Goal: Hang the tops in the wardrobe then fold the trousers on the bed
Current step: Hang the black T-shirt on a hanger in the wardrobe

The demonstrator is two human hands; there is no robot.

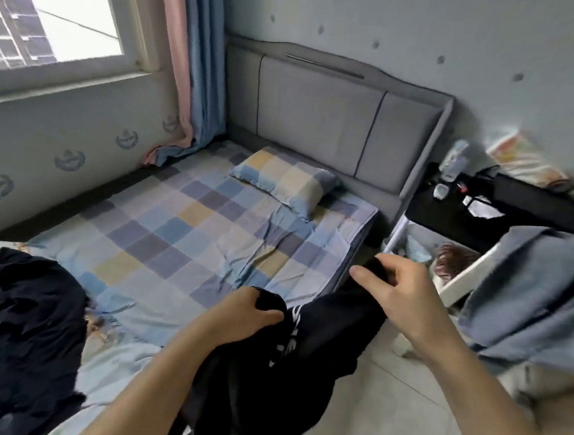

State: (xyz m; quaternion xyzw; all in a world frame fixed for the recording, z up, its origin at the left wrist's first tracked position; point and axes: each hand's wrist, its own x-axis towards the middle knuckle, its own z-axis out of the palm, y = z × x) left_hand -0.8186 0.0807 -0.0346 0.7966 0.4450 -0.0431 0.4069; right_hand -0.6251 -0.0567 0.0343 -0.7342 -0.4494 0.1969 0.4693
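Both hands held a black garment (302, 349) at the bed (188, 230) edge.
Left hand (247, 313) and right hand (399, 295) fingers clamped on it — type unclear, white print half hidden.

Daylight enters through the window (65, 11) at upper left, whose pane is blown out to near white with no detail beyond some bars. From it the light falls soft and even across the bed (182, 216); shadows are faint, darkest under the pillow (281, 179). The whole frame is slightly soft. Blur is strongest far right of the window, at the cluttered shelf (479, 205). Wide-angle distortion bends the window frame and the walls near the edges.
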